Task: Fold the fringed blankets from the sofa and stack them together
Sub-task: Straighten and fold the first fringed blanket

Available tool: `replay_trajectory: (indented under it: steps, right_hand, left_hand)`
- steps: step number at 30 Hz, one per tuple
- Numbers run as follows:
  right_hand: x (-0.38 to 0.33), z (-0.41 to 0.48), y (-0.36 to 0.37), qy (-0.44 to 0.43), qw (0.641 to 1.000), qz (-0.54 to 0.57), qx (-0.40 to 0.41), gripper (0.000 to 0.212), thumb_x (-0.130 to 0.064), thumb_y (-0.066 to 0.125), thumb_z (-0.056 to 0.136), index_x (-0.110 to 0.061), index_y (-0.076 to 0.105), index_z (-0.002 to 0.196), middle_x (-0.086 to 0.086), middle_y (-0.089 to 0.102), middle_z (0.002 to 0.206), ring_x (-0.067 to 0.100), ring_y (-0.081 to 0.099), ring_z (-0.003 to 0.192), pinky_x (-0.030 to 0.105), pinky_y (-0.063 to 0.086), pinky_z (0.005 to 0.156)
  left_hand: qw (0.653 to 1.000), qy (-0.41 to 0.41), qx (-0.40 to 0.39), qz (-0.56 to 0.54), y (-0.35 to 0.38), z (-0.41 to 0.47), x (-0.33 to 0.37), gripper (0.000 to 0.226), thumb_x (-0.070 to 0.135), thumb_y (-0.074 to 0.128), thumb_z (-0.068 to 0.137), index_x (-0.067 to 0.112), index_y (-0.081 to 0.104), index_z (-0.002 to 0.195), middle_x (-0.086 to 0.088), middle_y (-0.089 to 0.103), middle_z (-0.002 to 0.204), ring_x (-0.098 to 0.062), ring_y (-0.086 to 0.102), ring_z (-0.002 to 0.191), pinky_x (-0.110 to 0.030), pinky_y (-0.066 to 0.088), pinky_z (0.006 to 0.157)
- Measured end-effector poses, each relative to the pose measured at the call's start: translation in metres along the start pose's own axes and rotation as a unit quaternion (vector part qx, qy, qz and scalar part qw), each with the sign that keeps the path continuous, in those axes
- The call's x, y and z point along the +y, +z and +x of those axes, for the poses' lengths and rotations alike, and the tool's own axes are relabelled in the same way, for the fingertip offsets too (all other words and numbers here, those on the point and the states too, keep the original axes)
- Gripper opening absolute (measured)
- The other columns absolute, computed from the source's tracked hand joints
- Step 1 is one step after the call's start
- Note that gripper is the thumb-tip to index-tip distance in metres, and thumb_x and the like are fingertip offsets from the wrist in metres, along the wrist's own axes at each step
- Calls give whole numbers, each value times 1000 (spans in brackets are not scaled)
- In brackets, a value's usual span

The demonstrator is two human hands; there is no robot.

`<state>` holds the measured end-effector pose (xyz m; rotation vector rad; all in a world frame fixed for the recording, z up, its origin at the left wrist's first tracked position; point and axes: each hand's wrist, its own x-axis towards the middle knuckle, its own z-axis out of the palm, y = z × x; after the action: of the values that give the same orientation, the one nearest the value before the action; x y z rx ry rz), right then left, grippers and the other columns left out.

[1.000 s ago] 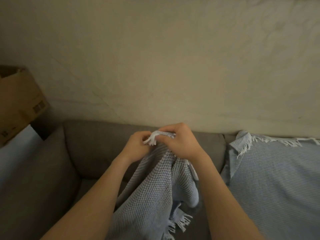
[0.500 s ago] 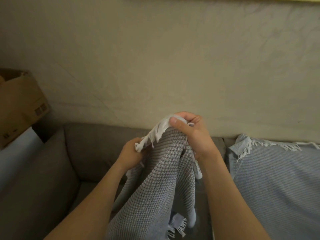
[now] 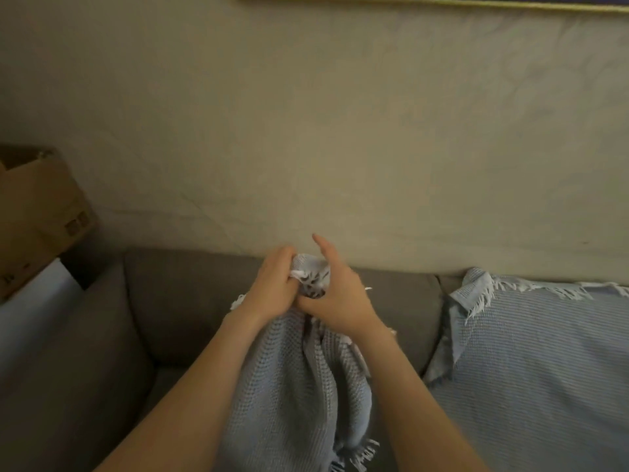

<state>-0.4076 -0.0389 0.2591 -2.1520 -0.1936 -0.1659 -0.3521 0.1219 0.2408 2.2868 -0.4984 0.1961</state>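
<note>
Head view: your right hand (image 3: pixel 340 301) has dropped to meet your left hand (image 3: pixel 272 284); both grip the top of the blanket (image 3: pixel 289 386), which hangs over the sofa (image 3: pixel 177 301). Corners look matched, so fold next.

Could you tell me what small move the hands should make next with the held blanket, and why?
Probably draw the left hand and right hand apart along the fringed edge of the grey-blue waffle-knit blanket: both grip it bunched at one spot, and the rest hangs crumpled over the grey sofa, too gathered to fold.
</note>
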Motion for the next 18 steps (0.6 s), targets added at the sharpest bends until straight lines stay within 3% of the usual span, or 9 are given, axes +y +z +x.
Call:
replay_trajectory:
  steps: [1,3,4,5,7,11,14,18]
  right_hand:
    - [-1,1,5,0,1000,6,-21,101,-28,83,78,-42,25,159,-23,68,113,-4,66,93,14,53,79]
    - [2,7,10,13,999,-22,-25,70,-25,78,83,-32,48,145,-15,73,105,4,69,91,23,56,77]
    - [4,11,9,15,998,-62,-19,40,-23,75,84,-28,63,122,-9,74,95,11,69,84,32,55,72]
    - [5,13,6,18,995,-101,-21,12,-20,71,83,-27,67,92,-6,70,79,14,66,71,35,51,62]
    - [5,19,1,14,983,-170,-67,20,-13,60,78,-24,56,63,-5,56,57,14,53,53,35,41,50]
    - [1,21,-2,-4,966,-240,-91,13,-16,58,73,-17,57,59,-1,52,52,20,46,48,33,36,45]
    - [2,21,-3,5,984,-173,-53,23,-21,60,76,-13,53,56,-1,41,46,17,27,44,31,25,45]
    - [-14,20,-13,36,999,15,4,23,-11,63,84,-13,68,61,-4,46,50,10,32,47,28,26,47]
  left_hand:
    - [1000,21,-16,3,-2,1,2,23,2,53,94,23,44,88,-2,53,93,-17,49,83,-32,33,67]
    - [999,28,-46,-5,-7,0,-1,36,-2,55,90,31,41,80,5,52,84,-6,47,75,-25,31,62]
    - [998,30,-54,-5,-9,-1,-6,33,4,58,89,30,42,78,7,52,80,-4,46,72,-26,30,61]
    - [998,34,-58,-4,-10,-4,-12,25,15,62,88,27,44,76,7,51,77,-6,45,69,-29,30,61]
    - [997,29,-73,10,-11,-9,-27,31,37,67,87,21,45,71,2,49,74,-13,44,65,-35,29,61]
    - [986,-30,-126,104,-8,-24,-56,41,58,69,91,30,51,67,1,56,75,-16,54,66,-38,42,60]
    - [970,-111,-149,155,-5,-37,-72,43,63,63,96,25,59,78,-1,63,82,-22,63,75,-35,46,61]
    - [950,-180,-162,196,-5,-54,-90,33,57,60,96,29,72,109,-1,71,107,-24,69,95,-38,57,80]
